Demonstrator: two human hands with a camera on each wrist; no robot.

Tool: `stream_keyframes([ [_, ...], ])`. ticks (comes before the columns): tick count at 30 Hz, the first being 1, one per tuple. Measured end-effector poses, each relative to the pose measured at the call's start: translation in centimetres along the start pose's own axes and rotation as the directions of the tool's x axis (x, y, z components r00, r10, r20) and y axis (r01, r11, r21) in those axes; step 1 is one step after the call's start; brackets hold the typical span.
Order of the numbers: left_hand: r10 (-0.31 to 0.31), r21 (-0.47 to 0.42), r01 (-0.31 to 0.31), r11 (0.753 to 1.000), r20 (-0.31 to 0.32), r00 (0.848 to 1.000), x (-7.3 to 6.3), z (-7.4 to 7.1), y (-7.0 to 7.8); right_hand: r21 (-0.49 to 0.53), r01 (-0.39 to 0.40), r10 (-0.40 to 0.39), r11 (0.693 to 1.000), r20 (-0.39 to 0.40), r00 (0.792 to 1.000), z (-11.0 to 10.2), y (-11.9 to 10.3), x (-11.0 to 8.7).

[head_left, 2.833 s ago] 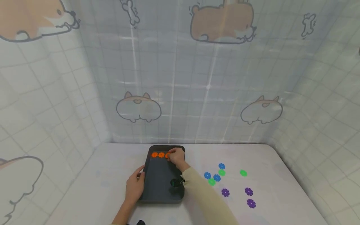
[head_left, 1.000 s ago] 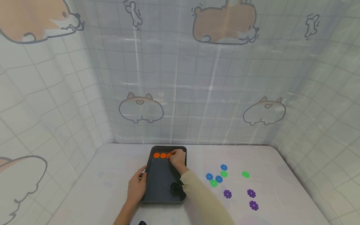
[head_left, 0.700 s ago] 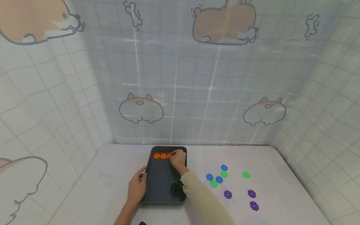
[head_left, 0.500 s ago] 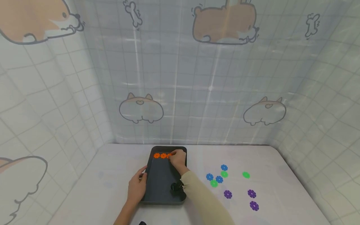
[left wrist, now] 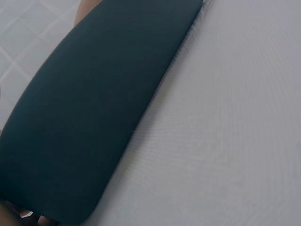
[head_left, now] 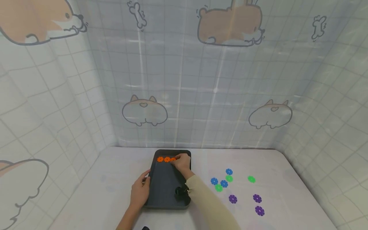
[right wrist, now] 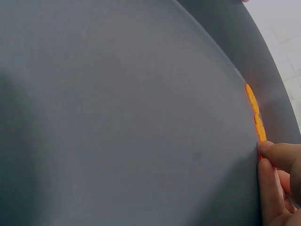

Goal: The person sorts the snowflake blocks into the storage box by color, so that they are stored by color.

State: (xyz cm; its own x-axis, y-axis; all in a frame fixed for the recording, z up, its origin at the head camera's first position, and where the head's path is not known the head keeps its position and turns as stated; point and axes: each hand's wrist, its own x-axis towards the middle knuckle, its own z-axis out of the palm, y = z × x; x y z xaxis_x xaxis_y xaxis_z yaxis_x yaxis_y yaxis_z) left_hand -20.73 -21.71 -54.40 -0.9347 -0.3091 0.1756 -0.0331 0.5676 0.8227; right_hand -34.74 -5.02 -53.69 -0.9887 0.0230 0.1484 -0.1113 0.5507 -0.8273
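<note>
A dark baking tray (head_left: pixel 165 185) lies lengthwise on the table. Along its far end runs a row of orange flower-shaped discs, the left one (head_left: pixel 160 159), the middle one (head_left: pixel 167 159) and the right one (head_left: pixel 173 159). My right hand (head_left: pixel 182 162) reaches inside and pinches the right disc, partly covered by the fingers; in the right wrist view the thumb and finger are at the end of the orange row (right wrist: pixel 259 128). My left hand (head_left: pixel 140 191) holds the tray's left side, fingers bent at the rim. The left wrist view shows mostly the tray's outer wall (left wrist: pixel 99 94).
Right of the tray lie loose flower discs: blue (head_left: pixel 214 181), green (head_left: pixel 251 179) and purple (head_left: pixel 233 199), several in all. A black wrist camera (head_left: pixel 179 191) hangs over the tray under the right sleeve (head_left: pixel 208 201). A patterned curtain (head_left: pixel 184 73) stands behind the table.
The head view has shifted slightly. Both hands stay at the same places on the tray; the right fingertips have moved only a little at the right orange disc. The other discs lie unchanged.
</note>
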Motion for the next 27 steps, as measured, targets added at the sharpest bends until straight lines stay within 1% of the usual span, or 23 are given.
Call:
stream_keyframes([
  [5,-0.003,-0.002,0.003,1.000,0.005,1.000,0.02,-0.01,0.10,-0.025,-0.008,0.008,1.000,-0.005,1.000,-0.07,-0.20,-0.03],
  [13,-0.022,0.015,0.022,1.000,-0.003,1.000,0.10,-0.33,0.26,-0.018,0.010,-0.010,1.000,0.006,1.000,-0.07,-0.62,-0.23],
  [16,-0.025,0.011,0.025,1.000,0.008,1.000,0.10,-0.35,0.30,-0.023,0.007,-0.007,1.000,-0.001,1.000,-0.12,-0.60,-0.27],
  [21,-0.030,0.006,0.030,1.000,0.010,1.000,0.06,-0.22,0.20,-0.026,0.003,-0.004,1.000,-0.012,1.000,-0.15,-0.36,-0.24],
  [23,-0.028,0.004,0.028,1.000,0.006,1.000,0.06,-0.13,0.14,0.004,0.001,-0.001,1.000,-0.007,1.000,-0.14,-0.26,-0.19],
  [24,-0.025,0.002,0.025,1.000,0.006,1.000,0.07,-0.10,0.11,0.036,-0.008,0.008,0.999,0.002,1.000,-0.14,-0.23,-0.19],
  [27,-0.024,0.000,0.024,1.000,0.000,1.000,0.02,-0.09,-0.01,0.173,-0.041,0.031,0.984,0.058,0.998,-0.25,-0.21,-0.32],
])
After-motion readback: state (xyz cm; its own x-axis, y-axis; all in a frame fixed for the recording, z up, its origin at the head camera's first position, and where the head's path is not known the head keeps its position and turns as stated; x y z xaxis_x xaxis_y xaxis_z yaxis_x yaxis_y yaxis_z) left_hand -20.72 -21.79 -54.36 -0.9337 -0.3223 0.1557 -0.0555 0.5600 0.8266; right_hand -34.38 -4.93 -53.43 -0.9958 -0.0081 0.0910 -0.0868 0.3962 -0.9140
